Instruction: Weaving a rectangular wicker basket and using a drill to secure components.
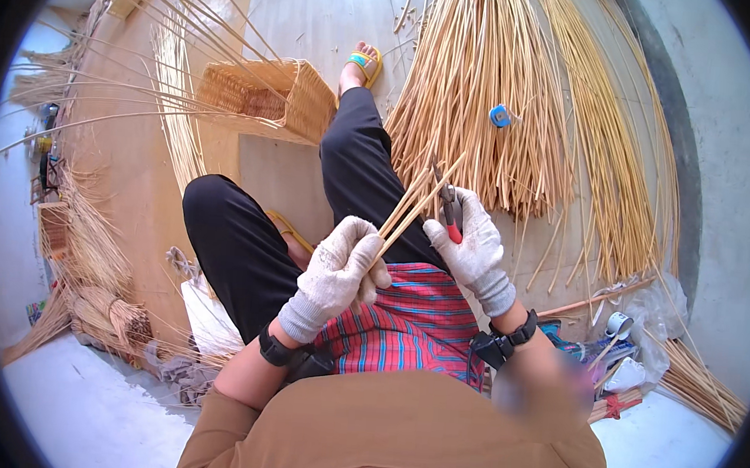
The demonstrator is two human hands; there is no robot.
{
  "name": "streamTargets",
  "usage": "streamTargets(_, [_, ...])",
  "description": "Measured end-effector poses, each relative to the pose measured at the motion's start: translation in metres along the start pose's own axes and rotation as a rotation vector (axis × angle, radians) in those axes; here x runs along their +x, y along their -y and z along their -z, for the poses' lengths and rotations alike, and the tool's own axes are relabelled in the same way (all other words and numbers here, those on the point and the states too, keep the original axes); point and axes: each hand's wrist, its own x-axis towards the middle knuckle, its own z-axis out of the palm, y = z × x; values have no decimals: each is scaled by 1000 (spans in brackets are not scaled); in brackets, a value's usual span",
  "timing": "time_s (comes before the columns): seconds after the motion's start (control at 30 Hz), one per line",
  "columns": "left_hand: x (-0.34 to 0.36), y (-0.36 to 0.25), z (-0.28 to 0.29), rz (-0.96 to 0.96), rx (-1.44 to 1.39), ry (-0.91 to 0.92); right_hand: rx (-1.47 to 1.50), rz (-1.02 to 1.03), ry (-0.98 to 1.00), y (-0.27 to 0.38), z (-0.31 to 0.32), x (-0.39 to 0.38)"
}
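Both my hands wear whitish work gloves and meet above my lap. My left hand (338, 270) is closed round a few short rattan sticks (408, 212), which slant up to the right. In my right hand (472, 245) is a pair of pliers or cutters (449, 209) with a red and dark handle. Its jaws point away from me, at the upper ends of the sticks. Whether the jaws are pressed on a stick I cannot tell. A red and blue striped cloth (412, 324) covers my lap under the hands.
A large sheaf of rattan canes (480, 94) lies ahead, with a blue tape measure (500, 115) on it. Another long bundle (608, 137) runs beside it. A woven basket (310, 103) with long loose stakes stands left. Clear plastic bags (661, 310) and cut sticks (704, 383) lie at right.
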Motion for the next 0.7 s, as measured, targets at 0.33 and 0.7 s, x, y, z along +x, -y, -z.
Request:
streamTargets(0.33, [10, 10, 2, 3, -28, 7, -23, -232, 65, -41, -4, 2])
streamTargets(0.7, [27, -2, 28, -813, 1129, -356, 275, 310, -468, -42, 11, 97])
